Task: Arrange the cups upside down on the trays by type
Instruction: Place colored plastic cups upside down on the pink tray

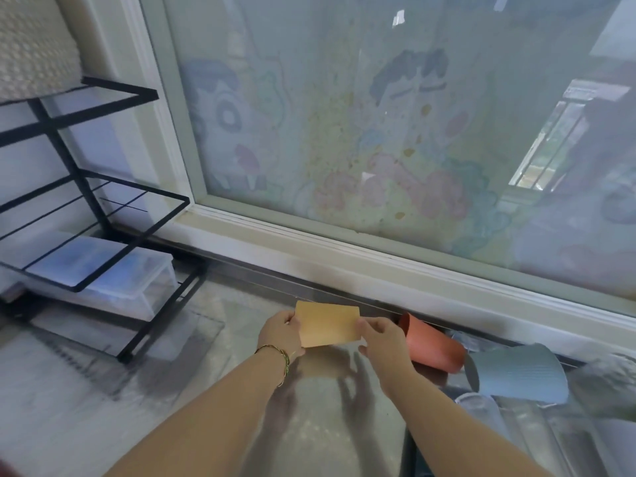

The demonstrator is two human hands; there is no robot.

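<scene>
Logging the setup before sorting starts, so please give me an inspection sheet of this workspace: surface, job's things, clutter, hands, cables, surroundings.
Surface: mottled grey floor.
Job's things: tan cup held up; orange cup and blue ribbed cup on their sides; clear cups lower right.
Clutter: clear plastic box under the black rack.
Hands: left hand and right hand both grip the tan cup.
Cables: nothing seen.
Surroundings: window with a cartoon drawing.

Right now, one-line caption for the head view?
Left hand and right hand hold a yellow cup; an orange cup and a blue cup lie nearby.
</scene>
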